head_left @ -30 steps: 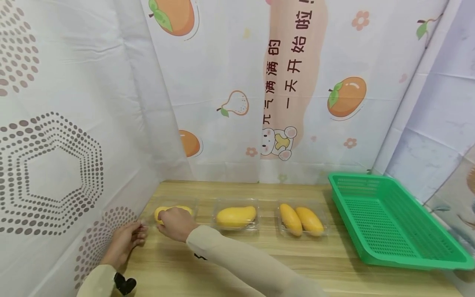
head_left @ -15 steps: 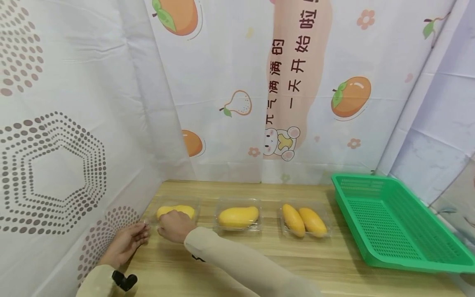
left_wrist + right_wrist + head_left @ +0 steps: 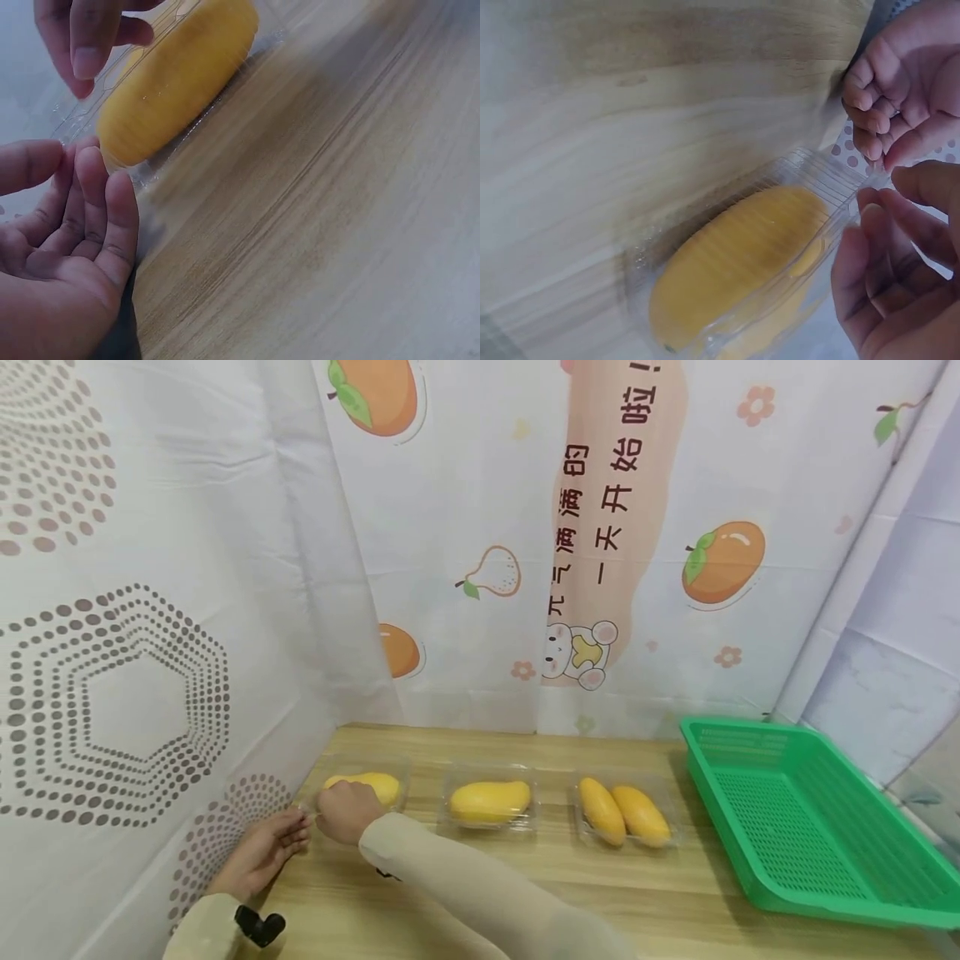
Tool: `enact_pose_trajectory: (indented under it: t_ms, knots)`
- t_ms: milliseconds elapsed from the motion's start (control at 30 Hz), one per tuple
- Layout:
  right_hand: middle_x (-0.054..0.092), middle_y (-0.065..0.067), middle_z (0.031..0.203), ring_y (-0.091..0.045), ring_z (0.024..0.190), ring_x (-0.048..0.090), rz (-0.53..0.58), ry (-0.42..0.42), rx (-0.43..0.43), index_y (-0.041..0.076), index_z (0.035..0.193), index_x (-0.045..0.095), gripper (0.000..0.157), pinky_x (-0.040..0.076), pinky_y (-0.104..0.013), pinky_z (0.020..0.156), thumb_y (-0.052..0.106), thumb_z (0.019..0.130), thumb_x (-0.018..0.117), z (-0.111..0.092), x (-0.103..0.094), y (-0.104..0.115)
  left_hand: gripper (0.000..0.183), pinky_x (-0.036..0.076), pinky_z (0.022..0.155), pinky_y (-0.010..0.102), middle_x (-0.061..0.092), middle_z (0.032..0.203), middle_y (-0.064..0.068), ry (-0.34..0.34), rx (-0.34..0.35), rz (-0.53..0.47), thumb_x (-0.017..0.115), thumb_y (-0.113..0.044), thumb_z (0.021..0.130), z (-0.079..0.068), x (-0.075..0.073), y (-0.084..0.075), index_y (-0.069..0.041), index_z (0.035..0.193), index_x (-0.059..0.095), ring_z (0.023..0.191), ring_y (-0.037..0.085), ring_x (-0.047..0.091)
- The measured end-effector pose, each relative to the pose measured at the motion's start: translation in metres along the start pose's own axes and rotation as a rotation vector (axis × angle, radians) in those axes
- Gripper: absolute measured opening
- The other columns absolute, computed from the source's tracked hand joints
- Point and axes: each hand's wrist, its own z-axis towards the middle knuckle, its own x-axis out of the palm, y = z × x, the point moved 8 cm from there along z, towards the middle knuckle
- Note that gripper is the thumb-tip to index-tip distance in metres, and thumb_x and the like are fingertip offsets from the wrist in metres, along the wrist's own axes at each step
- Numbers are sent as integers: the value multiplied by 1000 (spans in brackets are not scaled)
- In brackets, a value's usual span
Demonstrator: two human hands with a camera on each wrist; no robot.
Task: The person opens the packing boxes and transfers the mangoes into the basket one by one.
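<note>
At the table's left end, a clear plastic box [image 3: 799,161] holds yellow mangoes [image 3: 176,79]. In the left wrist view, my left hand [image 3: 71,247] pinches the box's near corner between thumb and forefinger, its other fingers bent beside it. My right hand [image 3: 348,812] is bent over the same end of the box, partly covering the fruit in the head view. In the right wrist view, that hand's fingertips [image 3: 870,214] are right at the box's edge, near the left hand. The left wrist view shows its thumb and fingers apart.
A second clear box [image 3: 491,831] with a yellow mango [image 3: 489,802] stands mid-table. Right of it, a third box [image 3: 667,787] holds two orange-yellow mangoes [image 3: 641,816]. A green plastic basket [image 3: 806,827] sits at the right. Printed curtains [image 3: 450,643] enclose the back and sides.
My right hand has shifted left along the box toward my left hand, uncovering more of the mango. The left hand stays at the corner. The head view has turned slightly left.
</note>
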Motion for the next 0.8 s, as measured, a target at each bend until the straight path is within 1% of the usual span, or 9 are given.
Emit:
enact_pose_trajectory:
  t_ms: [67,167,233,367,433,533,567,700,800]
  knots:
    - [60,14,74,-1,58,50,-31,-14,-7,30,88,68,10,44,-21,48,38,92,62,2,1,4,19,53,80,32,69,93,3,-9,-6,2,51,-13,99,0,-1,1,-6,97,68,85,16,63]
    - [62,15,78,-2,62,54,-85,-33,-24,32,90,69,9,46,-21,50,37,93,61,5,2,10,18,52,82,32,68,91,2,-37,-15,27,52,-13,98,-1,-2,2,-9,94,69,85,17,63]
    - [63,15,80,-3,64,56,-116,-36,-34,33,90,69,10,47,-21,51,36,94,60,7,3,14,20,52,84,32,68,91,1,-34,-21,48,51,-13,98,-1,-2,2,-12,92,70,87,17,63]
    - [62,14,83,-4,68,58,-174,-39,-67,32,89,69,8,48,-22,54,37,92,63,9,4,21,25,51,84,33,69,91,-1,-20,-20,88,49,-11,98,-2,0,2,-15,90,71,88,17,64]
    - [62,14,85,-4,71,58,-201,-51,-86,32,90,69,6,49,-22,56,36,91,64,9,3,24,26,51,83,33,69,90,-1,-18,-16,102,47,-10,98,-2,2,2,-14,89,72,87,17,64]
    - [61,13,88,-4,74,57,-244,-79,-113,31,91,69,4,49,-22,57,35,90,66,9,2,28,27,51,81,34,69,88,0,-38,-7,126,47,-6,96,-1,2,2,-12,86,72,84,17,64]
    - [61,12,89,-5,74,57,-257,-86,-118,31,91,69,5,50,-22,57,33,92,64,9,2,29,27,51,81,34,69,87,0,-47,-7,132,48,-5,95,-1,2,1,-11,85,71,84,17,64]
    - [59,10,92,-5,73,56,-293,-61,-139,33,93,70,14,50,-22,55,36,96,56,10,6,33,24,51,80,35,67,85,0,-84,-10,160,48,-4,94,-1,1,1,-9,82,69,82,18,63]
    - [59,9,92,-5,72,55,-311,-50,-171,35,94,71,14,50,-21,54,37,95,57,10,9,39,23,51,80,35,65,84,1,-106,-16,171,47,-4,94,-2,-1,0,-9,82,66,81,19,61]
